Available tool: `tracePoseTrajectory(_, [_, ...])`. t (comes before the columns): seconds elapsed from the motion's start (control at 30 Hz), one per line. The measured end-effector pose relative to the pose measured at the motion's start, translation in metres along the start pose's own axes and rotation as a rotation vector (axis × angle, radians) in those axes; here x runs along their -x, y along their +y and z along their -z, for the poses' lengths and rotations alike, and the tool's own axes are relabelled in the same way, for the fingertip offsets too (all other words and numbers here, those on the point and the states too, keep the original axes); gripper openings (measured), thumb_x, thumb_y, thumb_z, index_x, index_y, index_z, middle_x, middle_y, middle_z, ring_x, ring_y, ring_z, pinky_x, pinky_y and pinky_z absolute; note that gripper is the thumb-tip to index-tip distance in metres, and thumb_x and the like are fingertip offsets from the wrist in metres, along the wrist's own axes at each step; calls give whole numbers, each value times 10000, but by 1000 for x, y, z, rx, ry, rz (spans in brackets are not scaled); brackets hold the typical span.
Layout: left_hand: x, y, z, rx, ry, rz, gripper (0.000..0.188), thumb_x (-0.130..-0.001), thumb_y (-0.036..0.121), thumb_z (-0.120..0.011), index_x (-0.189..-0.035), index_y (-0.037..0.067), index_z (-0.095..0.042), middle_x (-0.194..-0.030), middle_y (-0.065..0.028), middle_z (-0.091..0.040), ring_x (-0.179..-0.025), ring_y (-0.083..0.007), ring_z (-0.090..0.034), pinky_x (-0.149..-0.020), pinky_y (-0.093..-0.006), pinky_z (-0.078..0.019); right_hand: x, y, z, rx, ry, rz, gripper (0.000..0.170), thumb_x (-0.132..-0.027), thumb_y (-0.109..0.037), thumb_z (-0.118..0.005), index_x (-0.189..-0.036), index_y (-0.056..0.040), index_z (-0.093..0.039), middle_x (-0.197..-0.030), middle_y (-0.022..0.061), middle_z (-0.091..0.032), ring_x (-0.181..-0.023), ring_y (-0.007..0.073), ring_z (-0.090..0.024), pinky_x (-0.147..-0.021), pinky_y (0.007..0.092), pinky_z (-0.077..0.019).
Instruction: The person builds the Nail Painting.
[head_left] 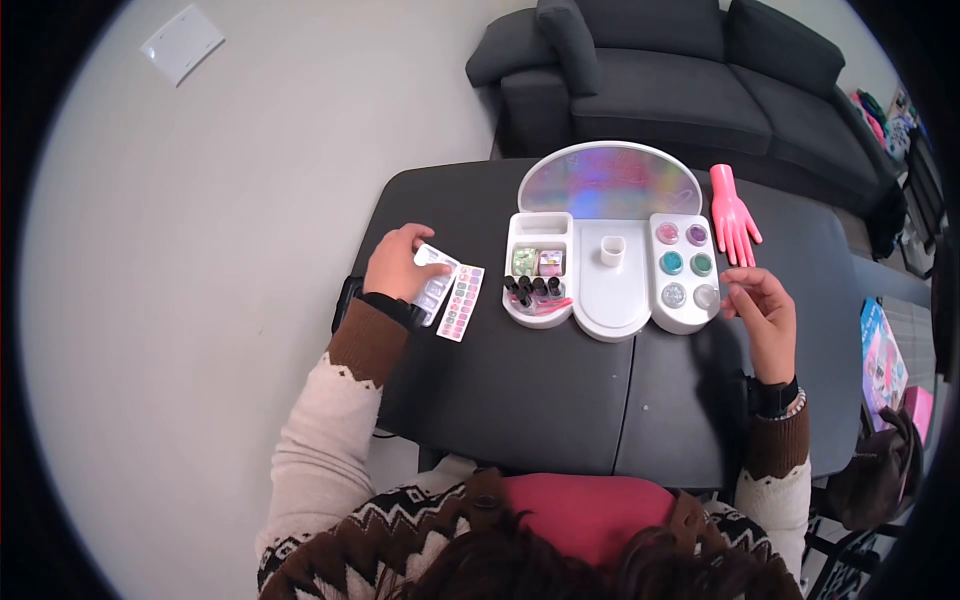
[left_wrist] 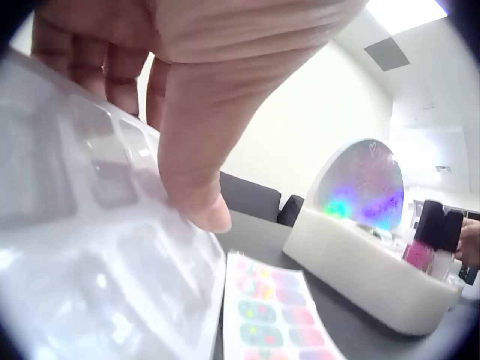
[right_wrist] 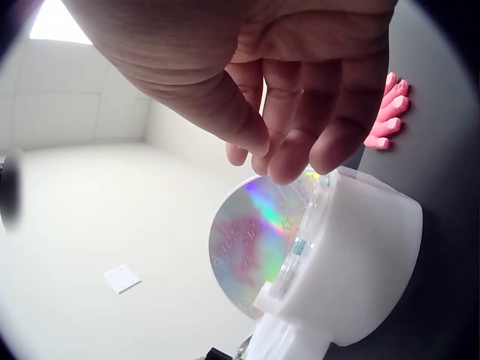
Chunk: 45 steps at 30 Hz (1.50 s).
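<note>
At the table's left, my left hand [head_left: 398, 265] holds a clear plastic tray with moulded compartments [left_wrist: 112, 180], its thumb on the near face and its fingers behind the edge. A sheet of nail stickers [head_left: 461, 303] lies right beside the tray. My right hand [head_left: 765, 315] is at the right side of a white nail-kit station [head_left: 610, 300], fingers loosely curled and nothing visible in them. Glitter jars [head_left: 674, 295] sit in the station's right section, close to those fingertips. Several nail polish bottles [head_left: 538, 287] stand in its left section.
A pink model hand [head_left: 735, 220] lies on the black table [head_left: 520, 400] behind my right hand. The station's shiny rounded panel [head_left: 612, 182] stands at its back, and a small white cup [head_left: 613, 251] is in its middle. A dark sofa [head_left: 670, 90] is beyond the table.
</note>
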<state>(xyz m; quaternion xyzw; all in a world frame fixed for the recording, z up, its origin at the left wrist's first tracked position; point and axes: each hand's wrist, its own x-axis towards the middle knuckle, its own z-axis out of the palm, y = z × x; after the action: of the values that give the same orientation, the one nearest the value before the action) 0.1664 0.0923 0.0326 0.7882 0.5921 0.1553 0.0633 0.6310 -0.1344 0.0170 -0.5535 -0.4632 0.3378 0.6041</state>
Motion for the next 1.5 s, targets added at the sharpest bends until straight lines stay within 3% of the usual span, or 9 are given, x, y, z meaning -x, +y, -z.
tracePoseTrajectory(0.1, [-9, 3, 16, 267, -57, 47, 267, -849, 143, -927, -1093, 63, -856, -987, -99, -808, -842, -202, -733, -818, -357, -592, 0, -2, 0, 0, 7, -16, 173, -1075, -31, -652, -1214, 16, -744, -1163, 57, -781, -888, 90, -680, -798, 251, -548])
tracePoseTrajectory(0.27, [-9, 57, 68, 426, -14, 56, 254, -921, 21, -855, -1174, 5, -836, -1013, -72, -823, -942, -93, -738, -830, -260, -581, -3, 1, 8, 35, 52, 27, 174, -1070, -28, -659, -1216, 7, -746, -1164, 51, -784, -881, 85, -678, -786, 254, -545])
tracePoseTrajectory(0.37, [-13, 86, 61, 766, 258, -241, 267, -933, -32, -843, -1198, -24, -816, -1116, -88, -804, -994, -135, -746, -927, -278, -597, -3, 0, 11, 38, 85, 37, 174, -1069, -27, -661, -1219, 9, -743, -1164, 49, -782, -877, 84, -673, -786, 251, -543])
tracePoseTrajectory(0.67, [-45, 96, -10, 973, 120, -186, 222, -959, -35, -820, -1179, -19, -799, -1153, -76, -796, -1049, -155, -786, -924, -289, -644, -4, 4, 13, 44, 81, 24, 168, -1070, -27, -663, -1215, 7, -740, -1159, 44, -779, -860, 76, -662, -779, 241, -539])
tracePoseTrajectory(1.0, [-36, 67, 3, 844, 201, -94, 371, -963, 31, -843, -1327, 24, -773, -1293, -112, -782, -1177, -181, -761, -1021, -307, -606, -3, 13, 15, 39, 51, -11, 182, -1078, -36, -657, -1235, 13, -733, -1150, 40, -757, -869, 74, -659, -768, 240, -530])
tracePoseTrajectory(1.2, [-2, -51, 66, 105, -312, -217, 494, -843, 111, -908, -1320, 72, -782, -1328, -149, -779, -1256, -344, -724, -1106, -394, -562, -2, 14, 17, 75, 35, -11, 173, -1099, -59, -642, -1241, -2, -723, -1190, 42, -749, -874, 71, -636, -767, 239, -516])
tracePoseTrajectory(1.27, [11, -79, 64, 17, -408, -176, 592, -828, 157, -928, -1393, 133, -753, -1418, -116, -746, -1357, -335, -670, -1204, -472, -491, -2, 12, 15, 87, 31, 3, 174, -1100, -61, -641, -1243, 0, -720, -1198, 45, -748, -871, 73, -634, -769, 242, -516])
tracePoseTrajectory(1.37, [36, -90, 57, -270, -396, -181, 789, -779, 179, -962, -1507, 220, -659, -1463, -68, -708, -1449, -292, -576, -1343, -640, -210, -2, 14, 13, 90, 19, -6, 175, -1101, -62, -638, -1243, 0, -720, -1204, 47, -747, -865, 75, -633, -770, 245, -517])
tracePoseTrajectory(1.5, [31, -88, 62, -189, -401, -177, 740, -759, 192, -972, -1441, 202, -685, -1338, -57, -735, -1377, -290, -612, -1344, -644, -198, -3, 16, 11, 61, 11, -23, 176, -1093, -54, -648, -1237, 9, -728, -1173, 43, -763, -872, 76, -654, -775, 239, -526])
